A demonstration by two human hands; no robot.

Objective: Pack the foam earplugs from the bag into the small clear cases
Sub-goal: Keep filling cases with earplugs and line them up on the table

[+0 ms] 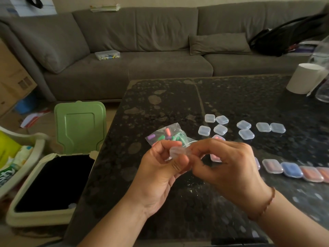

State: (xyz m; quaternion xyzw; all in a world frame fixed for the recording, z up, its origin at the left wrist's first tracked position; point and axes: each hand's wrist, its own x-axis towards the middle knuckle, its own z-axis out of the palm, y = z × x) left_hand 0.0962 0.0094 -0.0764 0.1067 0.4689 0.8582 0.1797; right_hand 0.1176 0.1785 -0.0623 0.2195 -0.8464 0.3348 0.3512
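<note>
Pinching one clear case between both hands' fingers, with eight empty cases beyond, bag beside.

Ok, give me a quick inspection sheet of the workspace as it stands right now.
Surface: dark speckled table, glossy.
Job's things: bag of earplugs lies on the table beyond the hands; empty clear cases loosely grouped; filled cases in a row at right; one small clear case held between both hands.
Clutter: white cylinder and clear plastic bottle at the far right corner.
Hands: left hand and right hand both pinch the held case.
Cables: nothing seen.
Surroundings: grey sofa; open bin with green lid left of the table.
</note>
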